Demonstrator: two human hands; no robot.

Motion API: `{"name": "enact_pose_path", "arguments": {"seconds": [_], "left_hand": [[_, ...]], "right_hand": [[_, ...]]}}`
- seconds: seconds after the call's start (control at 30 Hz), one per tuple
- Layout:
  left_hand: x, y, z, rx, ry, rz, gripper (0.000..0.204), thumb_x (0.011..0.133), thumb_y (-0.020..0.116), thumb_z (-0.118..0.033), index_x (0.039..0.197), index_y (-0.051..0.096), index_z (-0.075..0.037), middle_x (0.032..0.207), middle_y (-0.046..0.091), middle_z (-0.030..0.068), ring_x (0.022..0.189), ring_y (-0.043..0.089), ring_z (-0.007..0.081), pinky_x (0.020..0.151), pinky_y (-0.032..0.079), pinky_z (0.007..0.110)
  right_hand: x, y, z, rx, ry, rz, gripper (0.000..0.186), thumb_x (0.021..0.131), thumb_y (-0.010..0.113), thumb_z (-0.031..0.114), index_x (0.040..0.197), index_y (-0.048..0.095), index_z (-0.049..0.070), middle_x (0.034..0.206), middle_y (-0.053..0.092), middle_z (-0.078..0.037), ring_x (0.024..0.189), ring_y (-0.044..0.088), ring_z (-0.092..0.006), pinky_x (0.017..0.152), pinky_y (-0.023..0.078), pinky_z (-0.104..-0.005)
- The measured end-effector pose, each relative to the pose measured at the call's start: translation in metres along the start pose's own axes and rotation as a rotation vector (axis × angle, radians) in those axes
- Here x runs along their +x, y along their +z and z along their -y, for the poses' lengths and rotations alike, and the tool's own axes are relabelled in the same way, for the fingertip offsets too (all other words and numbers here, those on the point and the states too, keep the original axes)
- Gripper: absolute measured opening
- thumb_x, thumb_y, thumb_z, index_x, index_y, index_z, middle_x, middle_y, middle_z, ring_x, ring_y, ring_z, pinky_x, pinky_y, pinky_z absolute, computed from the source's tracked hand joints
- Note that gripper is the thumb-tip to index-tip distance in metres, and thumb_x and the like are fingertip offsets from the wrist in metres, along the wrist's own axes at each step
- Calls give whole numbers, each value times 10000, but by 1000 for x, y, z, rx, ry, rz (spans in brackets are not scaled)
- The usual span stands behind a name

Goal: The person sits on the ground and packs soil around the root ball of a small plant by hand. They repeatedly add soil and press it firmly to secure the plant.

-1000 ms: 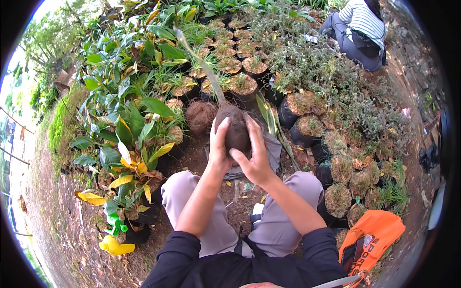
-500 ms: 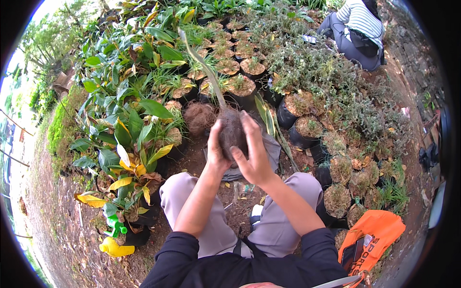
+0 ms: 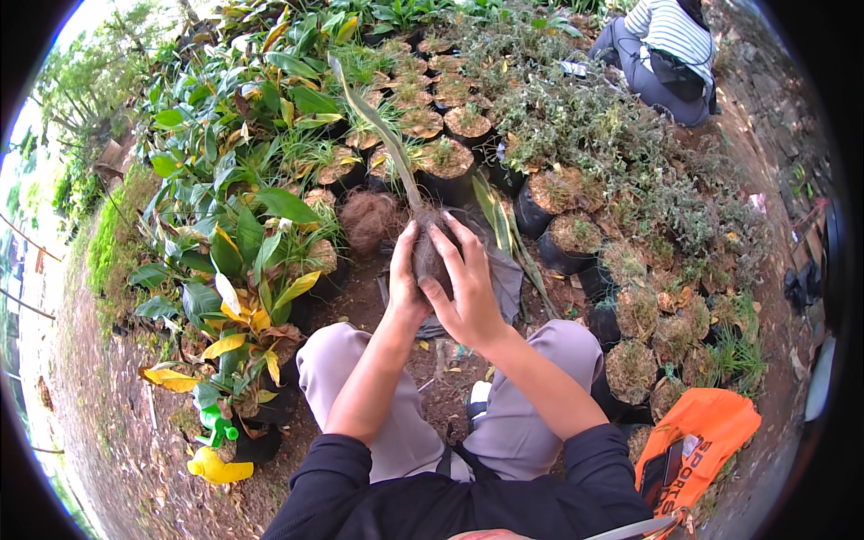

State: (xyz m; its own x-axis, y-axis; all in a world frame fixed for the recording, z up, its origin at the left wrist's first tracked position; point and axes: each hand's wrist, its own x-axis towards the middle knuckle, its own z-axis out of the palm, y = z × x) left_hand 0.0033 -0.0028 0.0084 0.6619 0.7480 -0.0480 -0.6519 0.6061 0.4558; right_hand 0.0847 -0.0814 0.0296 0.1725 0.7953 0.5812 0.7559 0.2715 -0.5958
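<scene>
Between my two hands is a plant with a dark brown root ball [image 3: 432,259] and one long, narrow green leaf [image 3: 382,130] rising from its top, leaning to the far left. My left hand [image 3: 407,281] cups the left side of the ball. My right hand [image 3: 465,292] lies over its right side, fingers spread along the surface and thumb across the near end. Left of the ball, a clump of reddish-brown fibre [image 3: 371,222] rests on the ground. Beneath my hands a dark grey plastic sheet [image 3: 507,290] is spread, with long yellow-edged leaves [image 3: 493,214] just beyond it.
Leafy plants [image 3: 229,243] crowd the left, and black grow bags [image 3: 447,162] stand in rows ahead and to the right. A yellow and green spray bottle [image 3: 219,465] lies at lower left. An orange bag [image 3: 706,432] with a phone on it is at lower right. Another person [image 3: 666,67] crouches far right.
My right hand has shifted further over the top of the root ball, covering more of it. The ball and leaf have turned or tilted slightly; both hands still hold it.
</scene>
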Motion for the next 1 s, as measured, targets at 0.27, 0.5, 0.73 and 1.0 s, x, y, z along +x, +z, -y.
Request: {"name": "enact_pose_path", "arguments": {"seconds": [0.27,0.5,0.73,1.0], "left_hand": [[2,2,0,115,50,-46,449,961,431,-424,1184,564,-58,1116,628,91,1018,604,214,942,459,367],[13,-15,23,394,230,-76,352,945,521,-322,1140,564,-33,1080,629,93,992,606,188,887,484,331],[4,5,5,104,-71,-109,427,855,637,-245,1211,514,-44,1112,611,98,1002,612,207,884,504,354],[6,-2,15,158,-77,-195,385,812,658,-171,1152,546,-29,1039,629,90,910,627,184,804,528,335]], "right_hand": [[7,-10,0,145,-2,-144,709,964,455,430,1470,240,-18,1507,229,-252,1379,244,-420,1106,183,-519],[-4,4,-11,157,197,101,869,952,329,603,1505,65,-14,1568,33,-238,1454,26,-398,1141,32,-538],[14,-18,-24,690,248,-84,820,980,263,586,1510,26,7,1586,10,-171,1468,7,-306,1173,17,-419],[9,-1,-37,544,322,57,781,995,244,558,1515,-14,34,1585,-70,-172,1468,-49,-294,1174,6,-419]]}}
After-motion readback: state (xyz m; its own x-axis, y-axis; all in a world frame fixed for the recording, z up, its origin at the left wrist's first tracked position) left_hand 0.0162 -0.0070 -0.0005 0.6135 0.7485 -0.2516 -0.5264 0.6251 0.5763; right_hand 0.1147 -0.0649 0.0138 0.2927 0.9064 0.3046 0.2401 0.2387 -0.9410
